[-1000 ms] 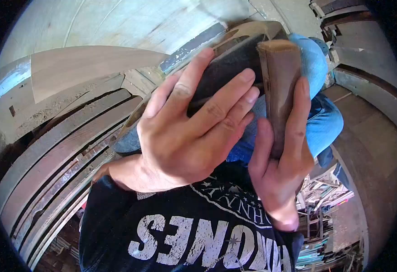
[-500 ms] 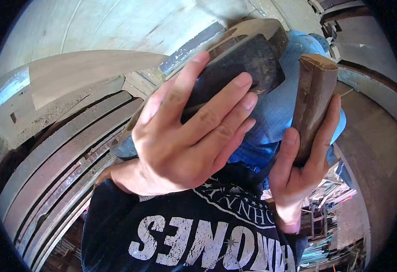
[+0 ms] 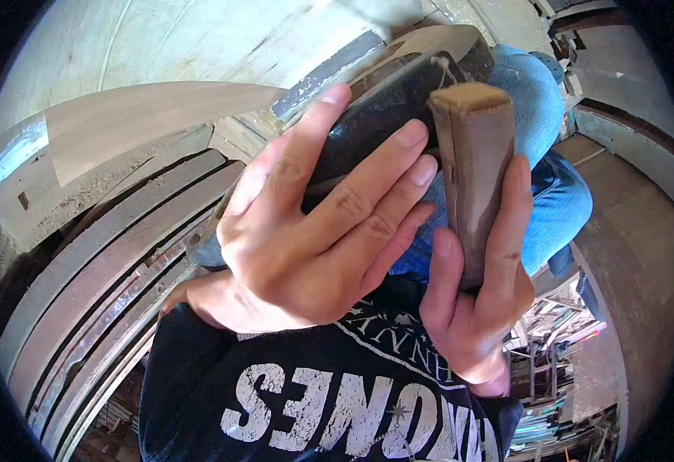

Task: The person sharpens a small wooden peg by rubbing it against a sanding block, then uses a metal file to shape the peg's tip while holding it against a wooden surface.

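My left hand (image 3: 306,231) lies across a long dark block (image 3: 367,127), its fingers reaching over the near side and back of the hand up. Behind that block runs a lighter wooden piece (image 3: 441,38) with a slot-like opening. In my right hand (image 3: 483,308) a tapered brown wood piece (image 3: 471,154) stands nearly upright, gripped between thumb and fingers. Its flat, many-sided top end is wider than the end down in my palm. In this view the wood piece overlaps the right end of the dark block, close beside my left fingertips.
Long boards (image 3: 113,223) are stacked at the left. A pale panel (image 3: 183,38) spans the back, with a thin brown sheet (image 3: 152,119) below it. My jeans-clad leg (image 3: 533,100) is behind the wood piece. Slats and scraps (image 3: 556,331) lie at the lower right.
My right hand has moved left with the wood piece, which now overlaps the dark block's right end. My left hand has barely shifted and stays on the block.
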`<state>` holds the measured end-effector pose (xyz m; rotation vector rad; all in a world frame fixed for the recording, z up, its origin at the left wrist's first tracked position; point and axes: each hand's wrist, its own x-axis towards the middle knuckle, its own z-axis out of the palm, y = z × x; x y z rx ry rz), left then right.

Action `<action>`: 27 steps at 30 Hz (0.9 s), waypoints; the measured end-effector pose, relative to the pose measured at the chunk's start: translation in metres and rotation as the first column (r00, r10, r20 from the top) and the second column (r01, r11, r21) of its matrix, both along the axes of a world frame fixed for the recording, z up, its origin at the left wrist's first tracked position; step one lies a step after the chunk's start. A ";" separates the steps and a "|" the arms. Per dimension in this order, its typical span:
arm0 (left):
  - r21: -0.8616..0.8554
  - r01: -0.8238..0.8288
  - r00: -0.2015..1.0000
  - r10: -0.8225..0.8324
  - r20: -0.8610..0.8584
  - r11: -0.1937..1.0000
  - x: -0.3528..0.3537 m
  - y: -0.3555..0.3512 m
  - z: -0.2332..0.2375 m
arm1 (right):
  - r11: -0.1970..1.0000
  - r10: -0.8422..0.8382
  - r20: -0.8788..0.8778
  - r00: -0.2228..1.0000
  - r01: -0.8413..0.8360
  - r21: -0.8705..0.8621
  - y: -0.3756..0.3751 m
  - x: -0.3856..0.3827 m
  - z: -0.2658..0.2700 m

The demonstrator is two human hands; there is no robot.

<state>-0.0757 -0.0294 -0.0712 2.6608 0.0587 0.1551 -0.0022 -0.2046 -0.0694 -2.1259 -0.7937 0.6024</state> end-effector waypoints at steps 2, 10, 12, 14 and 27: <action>-0.005 0.002 1.000 -0.002 0.008 1.000 0.000 0.000 0.000 | 1.000 0.010 0.039 0.999 -0.009 -0.028 0.003 0.001 0.003; 0.033 -0.042 0.999 0.041 0.035 0.999 0.000 -0.005 -0.003 | 0.998 -0.011 0.125 0.992 0.018 -0.056 0.010 -0.001 0.002; 0.034 -0.057 0.998 0.056 0.030 0.998 0.000 -0.005 0.001 | 0.999 -0.028 0.075 0.997 0.031 -0.039 0.004 -0.008 0.003; 0.042 -0.065 0.997 0.063 0.043 0.997 0.000 -0.005 -0.001 | 0.998 -0.047 0.041 0.998 0.049 -0.039 0.003 -0.008 0.003; 0.040 -0.070 0.994 0.067 0.090 0.997 0.001 -0.008 -0.003 | 0.999 -0.046 0.133 0.990 0.046 0.005 0.008 -0.002 0.001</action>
